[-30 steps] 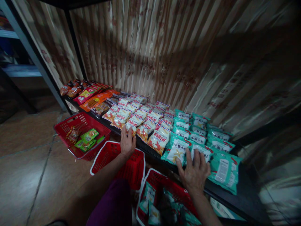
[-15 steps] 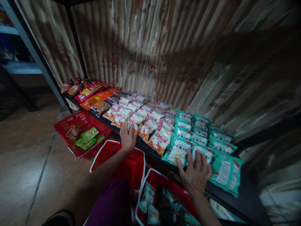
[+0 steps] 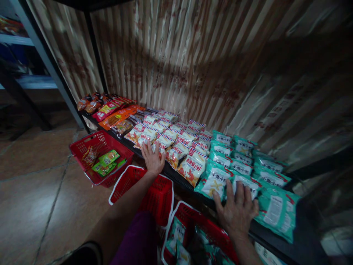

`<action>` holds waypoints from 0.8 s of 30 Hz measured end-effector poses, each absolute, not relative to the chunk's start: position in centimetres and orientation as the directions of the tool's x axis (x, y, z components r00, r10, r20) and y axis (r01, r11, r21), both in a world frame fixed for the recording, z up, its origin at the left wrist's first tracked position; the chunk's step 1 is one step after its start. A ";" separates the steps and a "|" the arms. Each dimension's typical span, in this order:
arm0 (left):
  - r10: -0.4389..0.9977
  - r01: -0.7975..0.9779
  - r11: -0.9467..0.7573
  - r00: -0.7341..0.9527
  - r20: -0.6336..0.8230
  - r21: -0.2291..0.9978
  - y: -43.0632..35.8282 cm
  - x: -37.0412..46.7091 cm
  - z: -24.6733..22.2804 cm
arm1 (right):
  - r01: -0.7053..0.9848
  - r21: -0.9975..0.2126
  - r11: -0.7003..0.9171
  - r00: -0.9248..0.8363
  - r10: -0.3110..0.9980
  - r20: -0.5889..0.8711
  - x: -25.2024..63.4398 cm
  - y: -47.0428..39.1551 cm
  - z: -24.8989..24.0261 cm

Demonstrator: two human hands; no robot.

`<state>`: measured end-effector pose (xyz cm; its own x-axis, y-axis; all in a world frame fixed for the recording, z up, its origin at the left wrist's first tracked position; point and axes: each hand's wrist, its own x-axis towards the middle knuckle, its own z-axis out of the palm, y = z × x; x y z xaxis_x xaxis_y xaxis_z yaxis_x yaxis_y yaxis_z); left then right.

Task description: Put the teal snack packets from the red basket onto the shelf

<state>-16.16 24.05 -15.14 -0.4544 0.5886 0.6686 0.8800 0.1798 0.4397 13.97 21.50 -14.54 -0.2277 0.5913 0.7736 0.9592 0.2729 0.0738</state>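
Rows of white snack bags with red lettering (image 3: 192,166) lie on a black shelf. To their right are rows of teal snack bags (image 3: 214,179), with a larger teal bag (image 3: 277,209) at the right end. My left hand (image 3: 153,159), fingers spread, rests at the front edge of the white bags and holds nothing. Fingers apart, my right hand (image 3: 236,209) touches the front of a teal bag, partly covering it. Below it, a red basket (image 3: 190,211) holds several teal bags.
An orange bag (image 3: 117,117) and other red and brown packs lie farther left on the shelf. A red basket (image 3: 128,150) with green packets stands on the floor at left, beside another red basket (image 3: 158,200). Corrugated sheeting rises behind; a metal post (image 3: 52,70) stands left.
The whole view has shifted slightly, so the shelf and baskets appear farther right. My left hand's fingers are spread wider. My right hand remains at the front teal bags.
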 end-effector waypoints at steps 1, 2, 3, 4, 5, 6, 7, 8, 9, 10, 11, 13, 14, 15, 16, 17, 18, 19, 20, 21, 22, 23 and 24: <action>0.584 0.874 0.199 -0.469 0.662 0.444 24.2 -16.4 -15.2 | 0.959 0.073 0.275 -0.229 0.591 0.773 14.0 21.5 -14.6; 0.583 0.869 0.212 -0.480 0.656 0.447 24.4 -16.5 -15.2 | 0.958 0.075 0.275 -0.230 0.591 0.773 14.0 21.6 -14.6; 0.584 0.865 0.222 -0.487 0.650 0.449 24.6 -16.6 -15.2 | 0.958 0.080 0.275 -0.234 0.589 0.773 14.1 21.6 -14.7; 0.585 0.863 0.228 -0.492 0.645 0.451 24.7 -16.7 -15.3 | 0.957 0.087 0.276 -0.239 0.587 0.774 14.1 21.6 -14.7; 0.586 0.860 0.233 -0.496 0.640 0.453 24.9 -16.7 -15.3 | 0.956 0.093 0.277 -0.245 0.587 0.772 14.2 21.6 -14.8; 0.589 0.858 0.235 -0.499 0.636 0.456 24.9 -16.6 -15.3 | 0.956 0.096 0.278 -0.248 0.588 0.770 14.3 21.7 -14.8; 0.594 0.857 0.235 -0.500 0.631 0.458 25.0 -16.6 -15.3 | 0.955 0.096 0.281 -0.251 0.590 0.767 14.3 21.7 -14.8; 0.600 0.856 0.234 -0.500 0.625 0.460 25.0 -16.6 -15.3 | 0.955 0.094 0.282 -0.250 0.591 0.767 14.3 21.7 -14.9; 0.605 0.855 0.233 -0.500 0.619 0.463 25.0 -16.6 -15.2 | 0.955 0.090 0.283 -0.248 0.592 0.767 14.3 21.7 -14.9; 0.610 0.854 0.233 -0.501 0.614 0.465 24.9 -16.6 -15.2 | 0.955 0.084 0.283 -0.244 0.593 0.767 14.3 21.7 -14.9; 0.615 0.854 0.233 -0.500 0.609 0.466 24.9 -16.6 -15.2 | 0.956 0.080 0.283 -0.240 0.593 0.769 14.3 21.7 -14.9; 0.618 0.855 0.235 -0.498 0.608 0.463 24.9 -16.6 -15.1 | 0.956 0.078 0.282 -0.238 0.593 0.769 14.3 21.7 -14.9; 0.618 0.856 0.234 -0.496 0.610 0.460 24.9 -16.6 -15.1 | 0.957 0.078 0.281 -0.238 0.596 0.767 14.2 21.7 -14.9; 0.618 0.858 0.233 -0.494 0.611 0.458 24.9 -16.6 -15.1 | 0.957 0.080 0.279 -0.238 0.599 0.765 14.2 21.7 -14.9; 0.617 0.858 0.229 -0.493 0.613 0.459 24.9 -16.7 -15.1 | 0.957 0.082 0.277 -0.239 0.601 0.762 14.2 21.6 -14.8; 0.617 0.858 0.223 -0.492 0.615 0.462 24.9 -16.7 -15.1 | 0.958 0.085 0.276 -0.241 0.604 0.760 14.2 21.6 -14.8; 0.615 0.857 0.215 -0.491 0.617 0.468 24.9 -16.7 -15.2 | 0.958 0.086 0.275 -0.243 0.608 0.756 14.2 21.6 -14.7; 0.612 0.855 0.207 -0.492 0.619 0.475 24.9 -16.7 -15.2 | 0.958 0.087 0.273 -0.243 0.613 0.752 14.2 21.5 -14.7; 0.607 0.853 0.201 -0.495 0.622 0.482 24.9 -16.7 -15.3 | 0.958 0.088 0.272 -0.244 0.620 0.745 14.2 21.5 -14.6; 0.600 0.850 0.196 -0.498 0.627 0.488 24.9 -16.7 -15.4 | 0.959 0.087 0.269 -0.243 0.629 0.739 14.2 21.4 -14.5; 0.591 0.849 0.193 -0.501 0.632 0.492 24.8 -16.7 -15.4 | 0.961 0.084 0.264 -0.240 0.638 0.731 14.2 21.3 -14.4; 0.585 0.849 0.190 -0.501 0.638 0.494 24.8 -16.8 -15.5 | 0.963 0.082 0.258 -0.235 0.646 0.726 14.2 21.2 -14.3; 0.583 0.851 0.184 -0.497 0.643 0.491 24.7 -16.8 -15.6 | 0.965 0.080 0.250 -0.229 0.653 0.722 14.1 21.1 -14.3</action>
